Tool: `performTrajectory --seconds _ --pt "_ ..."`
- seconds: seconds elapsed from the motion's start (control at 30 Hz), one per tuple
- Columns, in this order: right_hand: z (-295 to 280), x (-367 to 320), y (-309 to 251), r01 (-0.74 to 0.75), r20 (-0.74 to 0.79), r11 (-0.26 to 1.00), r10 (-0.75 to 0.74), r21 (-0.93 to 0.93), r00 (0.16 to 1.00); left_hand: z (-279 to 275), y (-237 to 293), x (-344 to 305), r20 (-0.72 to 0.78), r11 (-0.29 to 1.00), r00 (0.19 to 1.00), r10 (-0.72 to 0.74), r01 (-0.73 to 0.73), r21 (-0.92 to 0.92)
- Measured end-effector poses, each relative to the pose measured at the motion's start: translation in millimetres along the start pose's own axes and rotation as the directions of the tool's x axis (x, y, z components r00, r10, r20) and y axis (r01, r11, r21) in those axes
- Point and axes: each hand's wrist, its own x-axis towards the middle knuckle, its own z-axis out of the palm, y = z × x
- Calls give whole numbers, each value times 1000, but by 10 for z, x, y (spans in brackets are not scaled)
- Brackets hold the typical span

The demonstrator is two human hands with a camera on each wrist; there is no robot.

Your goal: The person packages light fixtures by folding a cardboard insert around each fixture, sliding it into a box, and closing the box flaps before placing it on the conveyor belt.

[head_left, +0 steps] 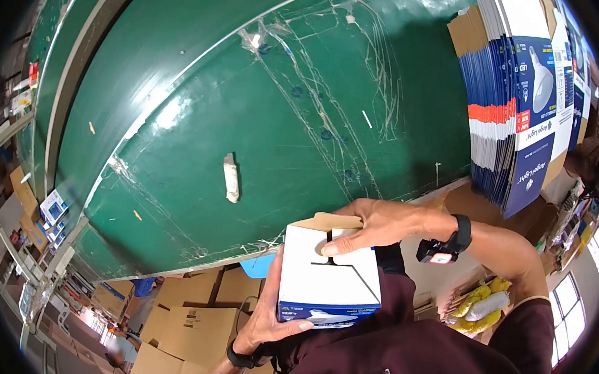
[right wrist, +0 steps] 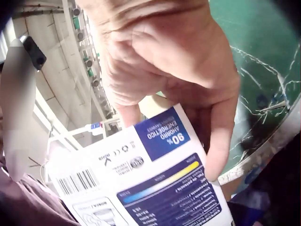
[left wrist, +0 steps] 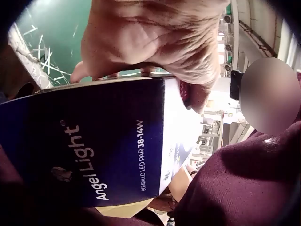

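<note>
A white and blue LED bulb box (head_left: pixel 335 282) is held in front of the person's body, at the near edge of the green bench. My left hand (head_left: pixel 267 319) grips its left side, thumb along the blue front face and fingers around the side. With the thumb laid on the white folded flaps, my right hand (head_left: pixel 386 223) holds the box from its far right corner. A brown cardboard flap (head_left: pixel 328 221) sticks up along the far edge. In the left wrist view the blue "Angel Light" panel (left wrist: pixel 108 141) shows, and in the right wrist view a printed panel with a barcode (right wrist: pixel 77 182).
The green bench (head_left: pixel 200 126) carries strips of clear tape and a small whitish wrapped piece (head_left: pixel 231 179). At the right stands a stack of flattened printed cartons (head_left: pixel 495 123). Brown cardboard boxes (head_left: pixel 194 331) stand below the bench at the left.
</note>
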Motion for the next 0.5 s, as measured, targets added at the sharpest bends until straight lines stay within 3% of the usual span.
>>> performTrajectory --seconds 0.07,0.13,0.17,0.2,0.3,0.33,0.37,0.43,0.5 --pt "-69 -6 -37 -52 121 999 51 2 991 -11 -119 36 -12 994 998 69 -68 80" --pt "-65 -16 -81 -27 131 1000 27 -2 991 -13 -122 130 -4 986 991 134 -133 103" --pt "-63 -12 -89 -15 134 1000 15 -3 991 2 -116 130 -35 994 994 101 -99 52" --pt "-57 46 -44 -69 202 988 41 135 979 28 -96 85 -64 998 996 61 -62 -1" --pt "10 113 32 -63 160 920 0 386 987 66 -107 -6 -121 999 993 10 -17 -52" --pt "34 109 16 -80 121 963 50 259 991 40 -211 -35 -120 999 992 32 -32 5" --pt "109 107 6 -8 52 957 -8 291 999 42 -199 -31 -114 999 993 44 -41 29" --pt "129 60 -44 -63 30 963 57 264 998 43 -176 -18 -102 995 992 68 -61 75" --pt "213 30 -27 -14 -33 966 23 257 999 30 -202 5 -81 989 991 105 -95 117"
